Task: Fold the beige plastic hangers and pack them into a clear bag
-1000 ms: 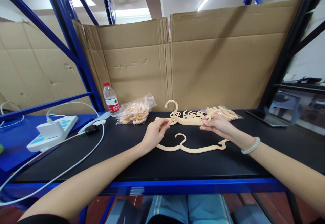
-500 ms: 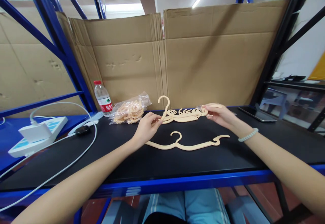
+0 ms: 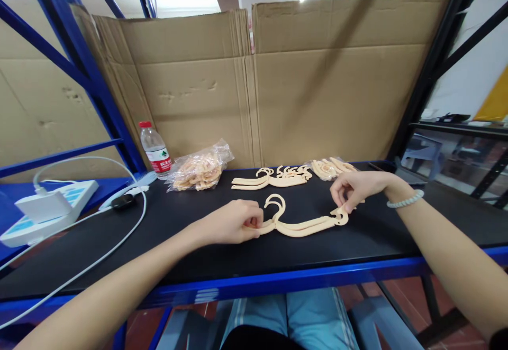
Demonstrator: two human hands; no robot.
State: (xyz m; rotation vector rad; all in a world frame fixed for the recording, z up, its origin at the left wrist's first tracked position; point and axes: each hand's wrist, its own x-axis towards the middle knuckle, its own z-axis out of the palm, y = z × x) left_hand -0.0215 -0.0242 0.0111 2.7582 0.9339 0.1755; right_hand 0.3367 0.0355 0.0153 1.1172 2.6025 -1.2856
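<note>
Two cream plastic hangers [image 3: 300,228] lie nearly one on top of the other near the middle of the black tabletop, their hooks pointing away from me. My left hand [image 3: 237,222] is closed round their left arm and hides its end. At the right end, my right hand [image 3: 351,190] pinches a notched end piece between thumb and fingers. Farther back rests another small group of hangers [image 3: 273,182], stacked flat. Behind its right side lie several loose hook pieces [image 3: 294,172].
A clear bag of cream parts [image 3: 200,169] and a red-capped water bottle [image 3: 155,150] stand at the back left. Another bag [image 3: 329,167] lies at the back right. A power strip [image 3: 51,212] and white cables take up the left side. Cardboard [image 3: 349,75] walls the back.
Both hands have come nearer to me, bringing a hanger from the back stack onto the single hanger in front. The bag at the back right is now uncovered.
</note>
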